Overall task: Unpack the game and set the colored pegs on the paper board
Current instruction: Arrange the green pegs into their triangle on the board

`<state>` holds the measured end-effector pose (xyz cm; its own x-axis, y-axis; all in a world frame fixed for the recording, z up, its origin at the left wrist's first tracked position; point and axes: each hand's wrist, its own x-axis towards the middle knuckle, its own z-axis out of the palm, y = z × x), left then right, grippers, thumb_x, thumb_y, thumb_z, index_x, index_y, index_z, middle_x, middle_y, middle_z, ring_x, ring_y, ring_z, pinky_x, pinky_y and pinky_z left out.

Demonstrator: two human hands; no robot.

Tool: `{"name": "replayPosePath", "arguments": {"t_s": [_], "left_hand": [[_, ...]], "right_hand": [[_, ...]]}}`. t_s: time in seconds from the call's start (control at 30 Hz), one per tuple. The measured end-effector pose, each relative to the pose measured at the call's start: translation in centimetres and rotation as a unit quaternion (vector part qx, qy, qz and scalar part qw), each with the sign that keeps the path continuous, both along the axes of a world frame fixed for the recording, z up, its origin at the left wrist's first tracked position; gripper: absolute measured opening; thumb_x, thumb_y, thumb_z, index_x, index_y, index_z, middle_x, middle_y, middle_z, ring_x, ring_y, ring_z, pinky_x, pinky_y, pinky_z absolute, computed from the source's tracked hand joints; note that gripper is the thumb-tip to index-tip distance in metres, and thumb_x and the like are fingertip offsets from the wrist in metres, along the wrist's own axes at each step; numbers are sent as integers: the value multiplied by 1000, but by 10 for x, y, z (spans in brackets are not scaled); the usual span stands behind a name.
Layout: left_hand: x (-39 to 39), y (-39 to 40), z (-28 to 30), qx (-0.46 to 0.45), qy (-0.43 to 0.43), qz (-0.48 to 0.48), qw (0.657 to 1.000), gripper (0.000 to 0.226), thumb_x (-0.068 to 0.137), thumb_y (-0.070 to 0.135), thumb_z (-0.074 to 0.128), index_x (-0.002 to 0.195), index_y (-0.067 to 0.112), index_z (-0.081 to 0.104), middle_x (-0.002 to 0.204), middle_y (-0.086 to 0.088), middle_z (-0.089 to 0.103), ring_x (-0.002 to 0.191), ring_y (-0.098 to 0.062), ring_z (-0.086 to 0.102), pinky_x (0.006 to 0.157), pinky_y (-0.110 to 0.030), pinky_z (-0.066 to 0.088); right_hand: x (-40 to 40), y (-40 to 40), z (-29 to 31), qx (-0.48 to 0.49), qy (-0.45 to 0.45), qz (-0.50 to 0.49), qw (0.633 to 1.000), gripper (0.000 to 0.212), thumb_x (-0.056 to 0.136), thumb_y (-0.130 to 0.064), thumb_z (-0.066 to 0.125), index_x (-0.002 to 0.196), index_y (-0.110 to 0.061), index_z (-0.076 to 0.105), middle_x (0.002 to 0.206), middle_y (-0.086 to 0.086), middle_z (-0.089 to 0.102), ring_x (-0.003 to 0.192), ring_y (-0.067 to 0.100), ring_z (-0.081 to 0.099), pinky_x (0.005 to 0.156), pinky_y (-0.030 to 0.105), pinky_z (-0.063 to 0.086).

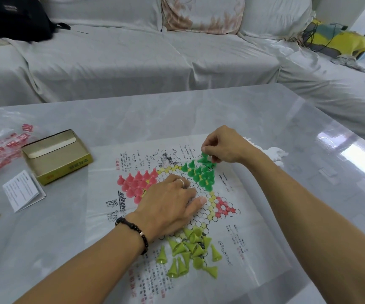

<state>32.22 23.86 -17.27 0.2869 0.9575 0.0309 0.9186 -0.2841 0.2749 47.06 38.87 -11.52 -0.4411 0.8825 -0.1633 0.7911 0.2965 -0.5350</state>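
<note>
lime pegs (188,253) lay toppled on the paper board (254,249) – unplaced. pink pegs (136,185) stood set; the right hand (225,148) pinched a green peg (204,157) – the left hand (168,207) pressed flat, fingers straight.

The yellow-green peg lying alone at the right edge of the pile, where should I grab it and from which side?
Pinch that yellow-green peg across its narrow upper stem, coming from above on its right. It lies apart from the pile, with bare paper board beside it, so fingers probably fit.
</note>
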Motion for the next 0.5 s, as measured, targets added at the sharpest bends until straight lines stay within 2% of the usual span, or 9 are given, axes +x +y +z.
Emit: {"name": "replayPosePath", "arguments": {"t_s": [0.17, 0.3, 0.5], "left_hand": [[0, 0, -1, 2, -5, 0, 1000, 67, 94, 61, 6, 95, 28, 63, 124, 2, 59, 123, -12, 43, 83, -33, 52], [0, 0, 0, -1, 0, 1, 1000, 65, 94, 61, 6, 94, 28, 63, 125, 3, 58, 123, -12, 43, 83, -31, 52], [0, -1, 0, -5, 1, 2, 1000, 65, 94, 60, 8, 99, 28, 64, 127, 2, 57, 124, -11, 42, 83, -31, 51]], "right_hand": [[-2, -3, 2, 0, -64, 40, 997, 16, 89, -4, 62, 96, -13, 73, 76, -5, 68, 58, 5, 65, 60, 17, 50], [-4, -4, 6, 7, -57, 37, 998, 11, 86, -2, 65, 86, -11, 70, 76, 0, 69, 55, 8, 63, 57, 17, 49], [-10, -4, 2, 18, -73, 54, 996, 11, 86, -4, 65, 91, -9, 74, 72, -15, 61, 63, 2, 59, 61, 16, 49]]}}
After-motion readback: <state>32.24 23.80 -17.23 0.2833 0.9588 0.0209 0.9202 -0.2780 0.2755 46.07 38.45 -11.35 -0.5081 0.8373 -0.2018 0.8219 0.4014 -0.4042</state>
